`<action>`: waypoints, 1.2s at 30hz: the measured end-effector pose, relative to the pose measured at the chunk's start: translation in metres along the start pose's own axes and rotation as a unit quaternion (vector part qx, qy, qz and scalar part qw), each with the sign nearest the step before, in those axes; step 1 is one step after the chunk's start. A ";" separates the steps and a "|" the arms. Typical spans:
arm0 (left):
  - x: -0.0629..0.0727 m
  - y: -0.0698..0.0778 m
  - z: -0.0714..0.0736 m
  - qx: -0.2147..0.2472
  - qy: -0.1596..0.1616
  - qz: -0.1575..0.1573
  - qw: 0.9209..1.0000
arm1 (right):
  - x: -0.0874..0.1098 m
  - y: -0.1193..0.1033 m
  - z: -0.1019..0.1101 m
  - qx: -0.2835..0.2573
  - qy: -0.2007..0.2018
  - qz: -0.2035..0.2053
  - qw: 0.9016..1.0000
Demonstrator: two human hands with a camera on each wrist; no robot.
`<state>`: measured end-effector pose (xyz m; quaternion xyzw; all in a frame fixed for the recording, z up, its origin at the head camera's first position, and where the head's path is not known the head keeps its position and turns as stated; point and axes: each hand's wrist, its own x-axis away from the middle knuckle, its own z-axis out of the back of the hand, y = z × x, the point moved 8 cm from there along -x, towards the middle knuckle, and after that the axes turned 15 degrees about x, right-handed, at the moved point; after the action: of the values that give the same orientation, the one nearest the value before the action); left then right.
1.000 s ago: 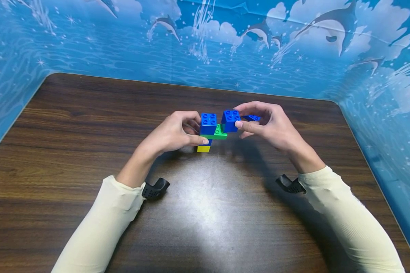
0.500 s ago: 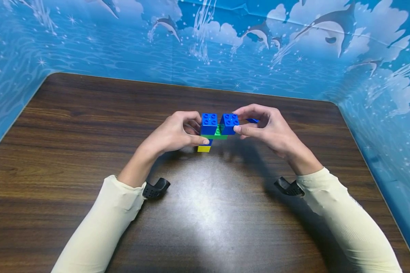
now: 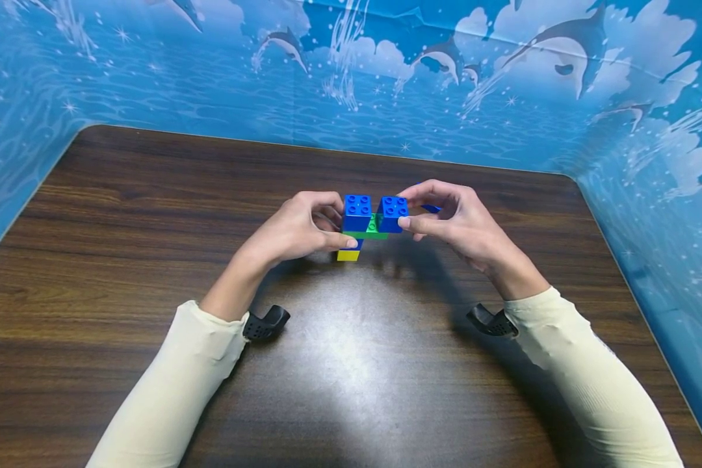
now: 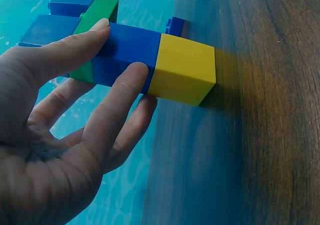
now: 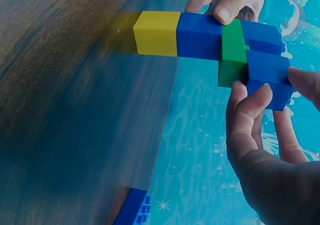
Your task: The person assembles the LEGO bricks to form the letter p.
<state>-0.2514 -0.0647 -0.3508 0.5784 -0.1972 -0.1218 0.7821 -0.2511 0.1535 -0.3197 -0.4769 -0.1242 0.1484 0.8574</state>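
Observation:
A toy building-block stack stands upright on the table: a yellow block at the base, a blue block over it, then a thin green block reaching out to the right. One square blue block sits on the green block's left end. My left hand grips the stack from the left, thumb at the green and blue blocks. At the green block's right end, my right hand pinches a second square blue block between thumb and fingers. A narrow gap separates the two top blue blocks.
Behind my right hand lies another blue studded block on the brown wooden table. A blue dolphin-print cloth rises along the table's far and side edges. Black wrist mounts stick out from the cream sleeves.
My right hand has shifted slightly left and down with its blue block, which has gone from tilted to level over the green block's right end. My left hand stays in place.

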 end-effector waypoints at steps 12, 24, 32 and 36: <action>0.000 -0.001 0.001 0.005 -0.002 0.002 1.000 | 0.001 0.001 -0.002 0.000 -0.001 -0.001 1.000; 0.000 -0.001 -0.001 0.009 -0.003 0.006 1.000 | 0.005 -0.001 0.013 0.022 0.011 0.000 1.000; 0.000 -0.002 -0.001 0.005 -0.003 0.007 1.000 | 0.002 0.004 0.029 0.022 0.034 -0.006 0.999; 0.000 -0.002 -0.001 0.002 -0.002 0.005 1.000 | 0.000 0.014 0.037 0.028 0.047 -0.024 0.998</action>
<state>-0.2511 -0.0640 -0.3528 0.5789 -0.2024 -0.1187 0.7809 -0.2665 0.1897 -0.3125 -0.4561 -0.0910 0.1082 0.8787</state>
